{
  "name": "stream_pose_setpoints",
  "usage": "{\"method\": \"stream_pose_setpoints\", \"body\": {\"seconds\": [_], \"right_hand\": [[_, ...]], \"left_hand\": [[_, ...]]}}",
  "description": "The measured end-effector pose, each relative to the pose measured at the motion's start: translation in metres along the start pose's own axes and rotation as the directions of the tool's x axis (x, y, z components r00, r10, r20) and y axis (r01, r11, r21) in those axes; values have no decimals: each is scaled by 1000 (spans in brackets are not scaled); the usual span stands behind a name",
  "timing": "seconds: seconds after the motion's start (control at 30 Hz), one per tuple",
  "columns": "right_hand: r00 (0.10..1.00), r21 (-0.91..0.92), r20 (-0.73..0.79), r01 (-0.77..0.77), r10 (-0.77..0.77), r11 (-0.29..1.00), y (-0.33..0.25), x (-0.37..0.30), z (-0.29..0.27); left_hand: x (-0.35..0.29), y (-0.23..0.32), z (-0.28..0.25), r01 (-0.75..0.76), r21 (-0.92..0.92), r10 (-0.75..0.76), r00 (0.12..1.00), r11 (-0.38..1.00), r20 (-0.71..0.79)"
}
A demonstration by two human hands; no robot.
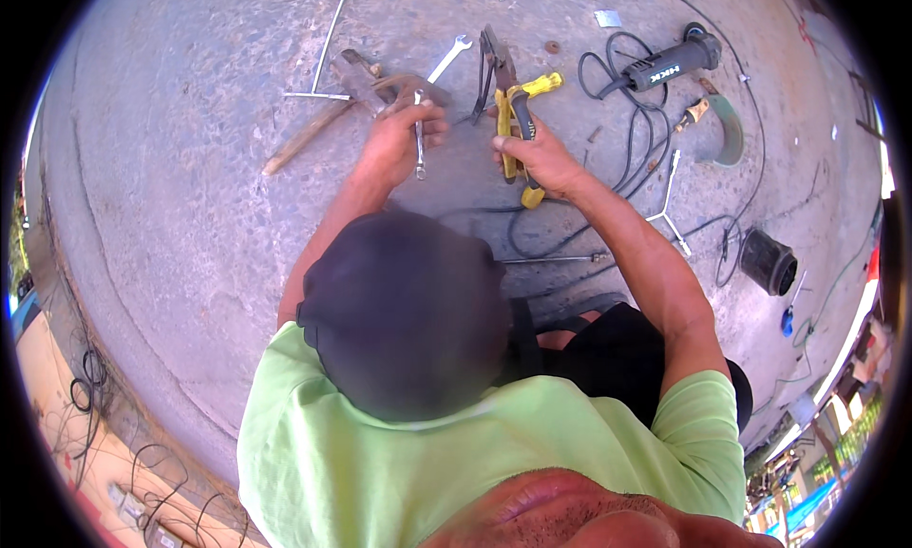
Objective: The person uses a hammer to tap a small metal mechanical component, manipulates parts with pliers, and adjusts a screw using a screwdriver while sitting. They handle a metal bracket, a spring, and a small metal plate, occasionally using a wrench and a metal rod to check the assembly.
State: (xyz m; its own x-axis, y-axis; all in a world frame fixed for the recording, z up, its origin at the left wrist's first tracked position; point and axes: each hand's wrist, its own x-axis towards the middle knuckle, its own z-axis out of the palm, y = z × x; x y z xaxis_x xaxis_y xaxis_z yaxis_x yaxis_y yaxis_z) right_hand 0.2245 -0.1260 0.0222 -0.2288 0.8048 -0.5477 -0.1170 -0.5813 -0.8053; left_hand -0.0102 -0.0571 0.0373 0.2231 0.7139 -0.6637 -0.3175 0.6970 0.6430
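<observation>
A: Where are the pliers?

B: Beside the grinder, right hand closed on the yellow grips. Left hand clenches a wrench. Both look stiff, heavy steel; hold mid-handle.

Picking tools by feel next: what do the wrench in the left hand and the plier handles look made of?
Wrench: bare metal, likely steel, by its silvery shine. Plier handles: yellow-and-black grips, probably plastic or rubber over metal; right hand covers part.

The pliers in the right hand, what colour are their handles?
Yellow with black grips, on the pliers seen in the head view.
</observation>
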Motion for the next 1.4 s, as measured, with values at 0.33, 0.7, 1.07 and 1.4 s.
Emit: {"method": "stream_pose_setpoints", "body": {"seconds": [0.33,0.7,1.07,1.4], "right_hand": [[997,-64,-30,-70,68,995,-34,-1,-12],[994,-945,-91,-106,62,310,-32,-16,-14],[999,-908,0,15,-36,419,-60,-15,1],[958,-709,97,257,-270,657,-77,-4,19]], "left_hand": [[-42,-14,-54,25,376,-7,999,926,-48],[94,74,29,-380,917,452,844,124,289],[168,136,-116,150,977,640,768,-154,-17],[142,171,-79,-68,919,286,957,389,-50]]}}
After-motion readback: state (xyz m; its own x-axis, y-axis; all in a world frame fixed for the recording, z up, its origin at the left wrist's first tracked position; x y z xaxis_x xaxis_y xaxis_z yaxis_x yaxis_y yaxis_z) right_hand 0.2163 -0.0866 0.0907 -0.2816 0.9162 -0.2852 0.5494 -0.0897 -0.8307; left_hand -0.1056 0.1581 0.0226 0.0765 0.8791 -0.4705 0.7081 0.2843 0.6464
